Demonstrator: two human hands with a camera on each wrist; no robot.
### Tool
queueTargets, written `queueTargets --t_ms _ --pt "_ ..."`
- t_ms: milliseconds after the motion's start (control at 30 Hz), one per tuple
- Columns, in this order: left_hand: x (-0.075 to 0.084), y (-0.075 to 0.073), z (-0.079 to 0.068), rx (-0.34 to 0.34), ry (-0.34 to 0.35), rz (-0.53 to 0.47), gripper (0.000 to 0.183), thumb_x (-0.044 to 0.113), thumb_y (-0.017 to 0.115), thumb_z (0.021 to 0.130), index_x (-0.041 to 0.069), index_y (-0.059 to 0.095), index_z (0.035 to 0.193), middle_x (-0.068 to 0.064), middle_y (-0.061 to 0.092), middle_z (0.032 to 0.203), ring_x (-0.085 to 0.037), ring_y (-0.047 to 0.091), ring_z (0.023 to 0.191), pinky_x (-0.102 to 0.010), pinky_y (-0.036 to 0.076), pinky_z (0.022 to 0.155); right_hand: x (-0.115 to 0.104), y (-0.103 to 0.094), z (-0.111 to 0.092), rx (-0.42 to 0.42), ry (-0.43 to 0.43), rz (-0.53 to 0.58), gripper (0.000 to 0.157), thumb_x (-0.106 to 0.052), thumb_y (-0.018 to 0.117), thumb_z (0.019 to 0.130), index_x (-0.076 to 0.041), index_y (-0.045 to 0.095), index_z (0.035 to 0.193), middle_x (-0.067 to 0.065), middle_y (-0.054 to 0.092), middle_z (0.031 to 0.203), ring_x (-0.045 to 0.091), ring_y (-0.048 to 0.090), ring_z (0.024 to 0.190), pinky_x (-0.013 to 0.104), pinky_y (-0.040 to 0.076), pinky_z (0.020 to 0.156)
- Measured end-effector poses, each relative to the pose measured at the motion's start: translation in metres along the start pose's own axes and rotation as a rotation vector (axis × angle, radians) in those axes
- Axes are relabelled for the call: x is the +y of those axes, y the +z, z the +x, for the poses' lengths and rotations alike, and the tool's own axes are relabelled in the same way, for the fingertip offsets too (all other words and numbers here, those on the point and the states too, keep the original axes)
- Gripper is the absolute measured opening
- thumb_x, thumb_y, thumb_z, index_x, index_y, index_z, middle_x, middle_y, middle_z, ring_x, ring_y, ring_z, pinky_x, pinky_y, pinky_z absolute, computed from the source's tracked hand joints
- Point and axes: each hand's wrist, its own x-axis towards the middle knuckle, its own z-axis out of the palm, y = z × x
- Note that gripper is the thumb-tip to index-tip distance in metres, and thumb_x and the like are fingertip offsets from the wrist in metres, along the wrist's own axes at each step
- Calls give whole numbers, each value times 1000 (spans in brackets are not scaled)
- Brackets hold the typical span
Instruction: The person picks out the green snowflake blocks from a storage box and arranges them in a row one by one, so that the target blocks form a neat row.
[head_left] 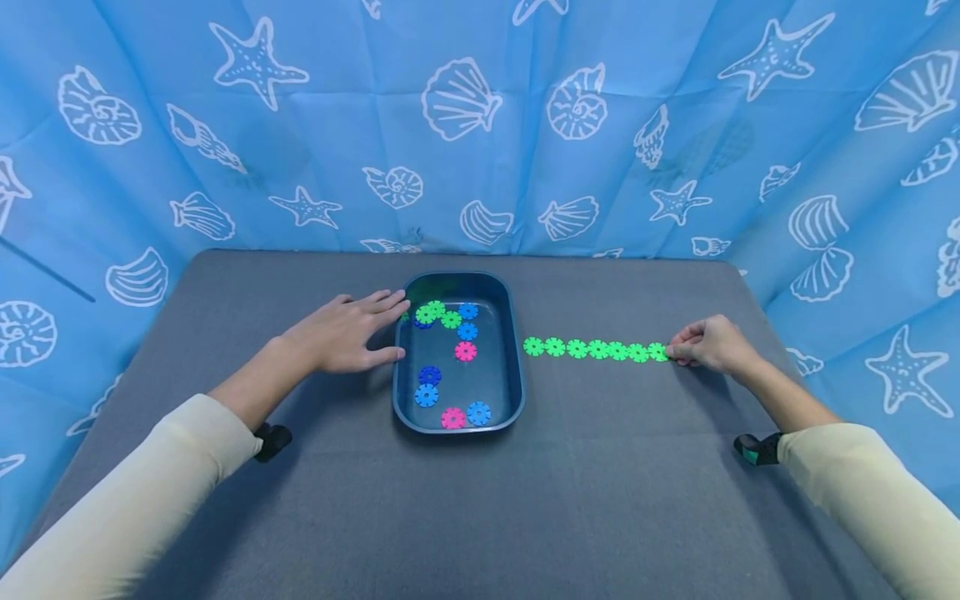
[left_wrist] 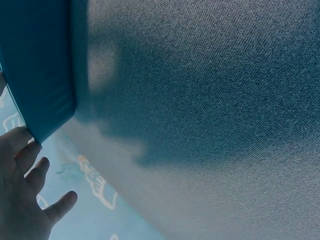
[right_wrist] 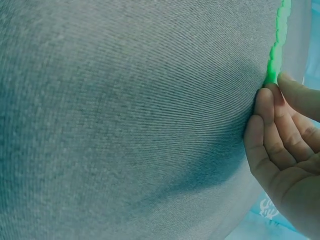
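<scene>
pinching the end of a green disc chain (head_left: 597,349), right hand (head_left: 712,343) has thumb and fingertips close together. chain runs in a nearly straight row over grey cloth (head_left: 585,500), just right of a dark blue tray (head_left: 495,367). left hand (head_left: 348,333), fingers extended and spread, touches the tray's left rim. inside the tray: green discs (head_left: 452,319), blue discs (head_left: 427,395) and pink discs (head_left: 466,351), some overlapping. blue shell-print curtain (head_left: 517,167) behind.

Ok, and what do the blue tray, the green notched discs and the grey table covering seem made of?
Blue tray: probably moulded plastic, satin, judging by its smooth walls and rounded corners; coated metal can't be ruled out.
Green notched discs: likely plastic, thin and evenly coloured; finish hard to tell.
Grey table covering: apparently fabric, matte, as the wrist views show fine ribbed texture.
</scene>
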Motion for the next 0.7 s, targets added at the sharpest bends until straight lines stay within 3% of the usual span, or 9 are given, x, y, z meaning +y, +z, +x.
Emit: queueTargets --t_ms 367,500,700 --pt "0 0 -1 8 5 -3 80 55 55 96 7 32 156 -15 27 162 -36 25 148 -67 27 110 -15 -15 5 -69 -20 -5 39 -25 64 99 12 68 108 11 73 87 19 69 81 36 58 73" --pt "0 0 0 10 9 -1 79 54 55 96 7 32 156 -15 27 162 -37 25 148 -67 27 110 -38 -20 11 -75 -41 14 49 -32 61 100 14 64 118 12 73 89 21 70 84 39 58 77" --pt "0 1 0 17 13 -10 80 55 56 96 7 33 156 -14 27 161 -37 26 148 -67 28 109 -91 -28 23 -104 -64 94 56 -35 56 102 14 56 129 17 73 101 20 72 86 42 58 84"
